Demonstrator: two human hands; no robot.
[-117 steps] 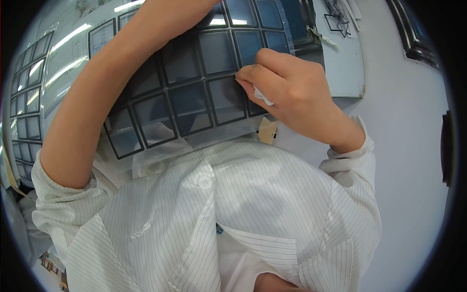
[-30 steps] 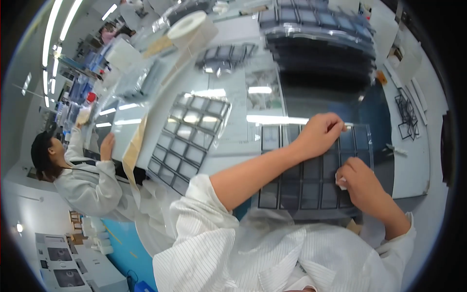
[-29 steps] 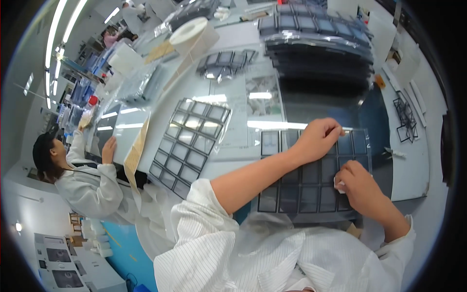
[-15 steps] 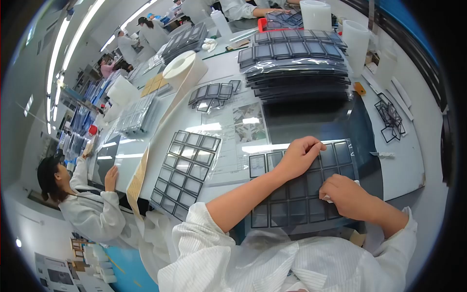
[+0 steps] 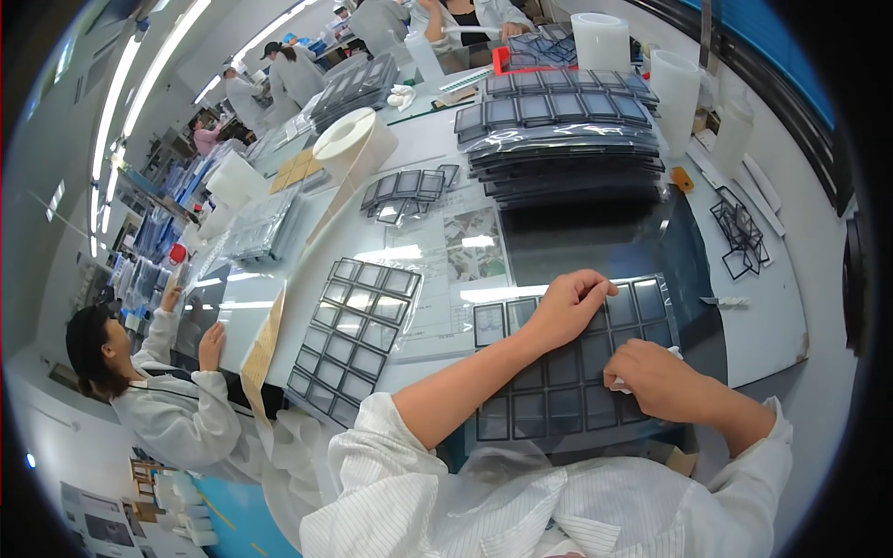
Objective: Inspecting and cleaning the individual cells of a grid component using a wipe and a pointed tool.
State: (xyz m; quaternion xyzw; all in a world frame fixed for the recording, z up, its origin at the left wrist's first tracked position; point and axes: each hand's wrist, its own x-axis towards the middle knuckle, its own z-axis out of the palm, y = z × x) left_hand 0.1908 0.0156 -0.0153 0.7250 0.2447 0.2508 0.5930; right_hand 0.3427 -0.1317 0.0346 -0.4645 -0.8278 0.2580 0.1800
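In front of me lies a clear sheet with rows of dark-rimmed rectangular panels (image 5: 547,409). My left hand (image 5: 572,305) rests over its upper part with thumb and fingers pinched together. Whatever may be between those fingertips is too small to make out. Lower on the same sheet, my right hand (image 5: 651,377) is closed around a crumpled white cloth (image 5: 676,352), whose ends poke out by the knuckles and under the fingers. Part of the panels is hidden under both hands and my left forearm.
To the left lies a second panel sheet (image 5: 358,325). A tall stack of panel sheets (image 5: 567,158) stands beyond my hands. Loose black frames (image 5: 739,232) lie at the right, near a white-handled tool (image 5: 726,300). A co-worker (image 5: 177,391) sits at the left beside a paper strip (image 5: 265,344).
My right hand has shifted slightly left over the panels; the left keeps its pinch. Across the table, a person has drawn back an arm from near the red tray. The view has tilted slightly.
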